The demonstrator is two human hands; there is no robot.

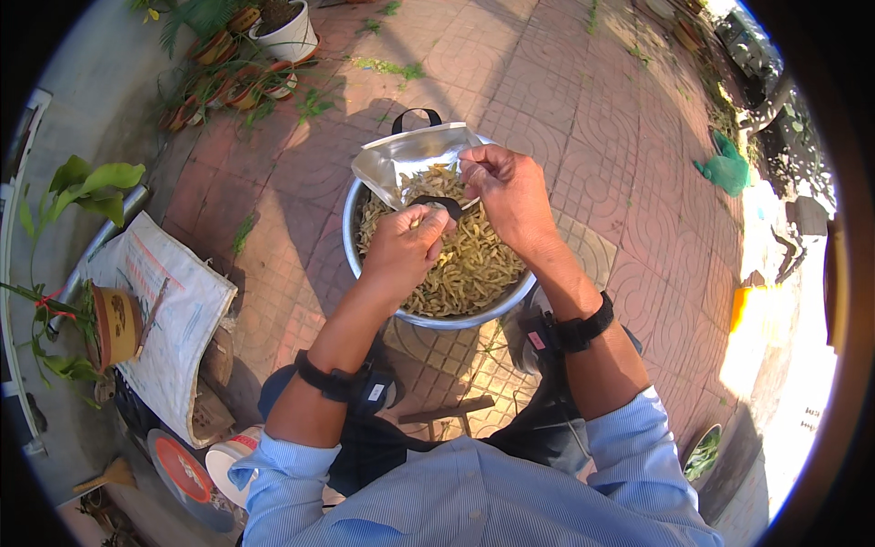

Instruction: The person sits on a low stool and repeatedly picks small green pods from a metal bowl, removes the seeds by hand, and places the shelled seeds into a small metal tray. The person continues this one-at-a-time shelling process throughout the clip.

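Note:
A foil-lined bag (383,158) with black strap handles lies with its mouth open over a metal basin (351,232). Yellow-brown dried pods or similar plant pieces (472,273) fill the basin, and more of them show inside the bag's mouth. My left hand (409,243) grips the bag's near edge by the near black handle (443,204); its fingertips are partly hidden. The right rim of the bag is pinched between the thumb and fingers of my right hand (509,191). Beyond the bag, the far handle (417,116) stands up in a loop.
Paving tiles (533,89) surround the basin. Potted plants (287,34) stand at the upper left. A white woven sack (164,273) and a plant pot (116,321) are on the left. Between my legs is a small wooden stand (444,412). Green netting (728,171) lies far right.

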